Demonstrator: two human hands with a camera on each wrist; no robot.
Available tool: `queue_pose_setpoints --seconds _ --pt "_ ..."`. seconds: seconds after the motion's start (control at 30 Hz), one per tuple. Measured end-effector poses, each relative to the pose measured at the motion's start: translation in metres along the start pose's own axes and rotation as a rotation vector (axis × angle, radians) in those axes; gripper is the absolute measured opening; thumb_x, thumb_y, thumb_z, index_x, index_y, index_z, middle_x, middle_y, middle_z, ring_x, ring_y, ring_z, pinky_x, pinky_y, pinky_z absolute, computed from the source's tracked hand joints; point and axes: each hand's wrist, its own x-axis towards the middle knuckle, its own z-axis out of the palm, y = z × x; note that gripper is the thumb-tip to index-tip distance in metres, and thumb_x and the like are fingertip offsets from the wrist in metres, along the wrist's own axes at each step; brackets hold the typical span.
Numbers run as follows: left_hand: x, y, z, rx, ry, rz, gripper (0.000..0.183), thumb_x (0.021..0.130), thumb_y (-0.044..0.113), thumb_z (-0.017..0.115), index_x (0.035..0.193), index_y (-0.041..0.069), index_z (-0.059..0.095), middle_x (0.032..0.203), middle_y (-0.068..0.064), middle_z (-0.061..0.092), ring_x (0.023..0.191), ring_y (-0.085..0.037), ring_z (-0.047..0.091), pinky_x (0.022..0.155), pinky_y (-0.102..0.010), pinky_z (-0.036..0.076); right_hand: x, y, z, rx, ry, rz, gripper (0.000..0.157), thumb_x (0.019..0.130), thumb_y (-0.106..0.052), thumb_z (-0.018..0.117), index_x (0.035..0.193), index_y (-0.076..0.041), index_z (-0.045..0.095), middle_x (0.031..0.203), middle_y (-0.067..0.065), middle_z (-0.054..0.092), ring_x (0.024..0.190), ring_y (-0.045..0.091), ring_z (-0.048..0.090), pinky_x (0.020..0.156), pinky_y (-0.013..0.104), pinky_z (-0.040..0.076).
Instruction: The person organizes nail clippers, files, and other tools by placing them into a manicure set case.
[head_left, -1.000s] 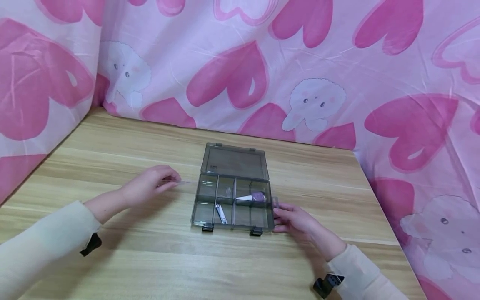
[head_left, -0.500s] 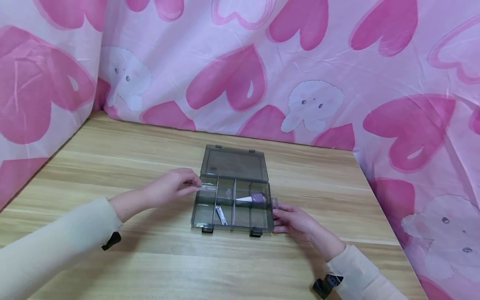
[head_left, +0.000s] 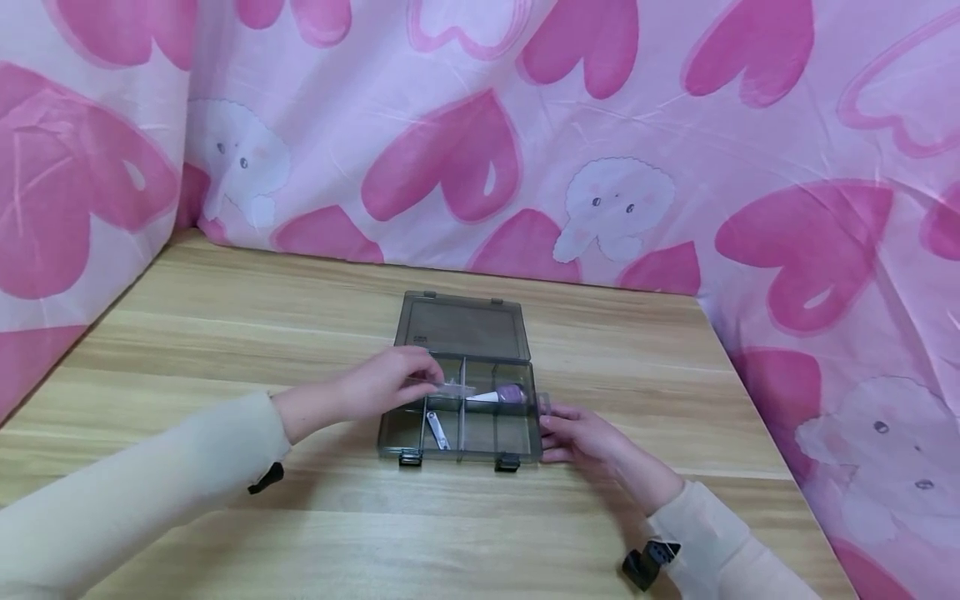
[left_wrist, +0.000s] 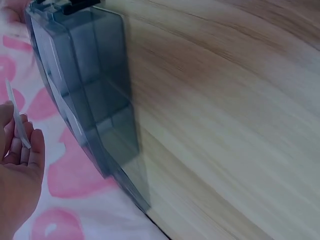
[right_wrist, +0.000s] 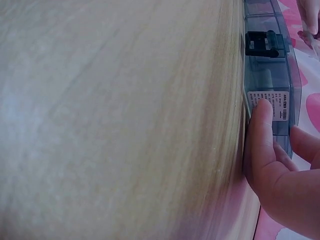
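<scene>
A smoky clear compartment box (head_left: 517, 435) lies on the table with its lid (head_left: 468, 325) folded back. My left hand (head_left: 375, 385) is over the box's left back part, pinching a thin translucent strip (head_left: 457, 389); the left wrist view shows this strip (left_wrist: 18, 117) edge-on between thumb and fingers. Nail clippers (head_left: 437, 431) lie in a front compartment. A small purple bottle (head_left: 512, 393) with a tapered white cap lies at the back right. My right hand (head_left: 588, 435) touches the box's right side, one extended finger (right_wrist: 262, 130) against a printed label (right_wrist: 280, 102). The left back compartment is hidden.
Wood-grain table (head_left: 337, 525) surrounds the box. Pink heart-patterned cloth (head_left: 465, 75) hangs behind and along both sides. Two black latches (head_left: 410, 458) stick out at the box's front edge. Each sleeve carries a black wrist camera (head_left: 648, 567).
My left hand has moved right with the strip, from beside the box to over its back compartments. The right hand stays against the box's side. The view has shifted slightly.
</scene>
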Motion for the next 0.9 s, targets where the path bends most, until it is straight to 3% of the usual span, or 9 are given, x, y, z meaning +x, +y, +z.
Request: queue_pose_setpoints --seconds 0.23,0.47,0.9 --pt "0.014 0.015 0.012 -0.019 -0.041 0.015 0.011 0.089 0.015 0.062 0.098 0.009 0.066 0.092 0.001 0.063 0.081 -0.007 0.054 0.077 -0.023 0.051 0.000 -0.001 0.002 0.001 0.000 0.006 0.049 0.098 -0.010 0.043 0.138 0.014 0.026 0.090 0.004 0.063 0.080 0.012 0.064 0.073 0.026 0.056" --pt "0.025 0.025 0.023 -0.056 -0.076 -0.032 0.011 0.090 0.015 0.061 0.098 0.008 0.066 0.090 0.001 0.061 0.077 -0.006 0.051 0.070 -0.018 0.048 0.000 -0.002 0.001 -0.001 -0.011 0.003 0.050 0.098 -0.010 0.043 0.138 0.014 0.026 0.092 0.005 0.062 0.082 0.012 0.064 0.073 0.025 0.056" --pt "0.037 0.036 0.041 -0.014 -0.098 -0.032 0.009 0.089 0.017 0.063 0.093 0.010 0.066 0.090 0.002 0.060 0.075 -0.006 0.051 0.069 -0.021 0.048 0.001 -0.001 -0.001 -0.006 -0.004 0.008 0.048 0.098 -0.010 0.044 0.137 0.013 0.029 0.092 0.004 0.064 0.083 0.012 0.064 0.076 0.028 0.056"
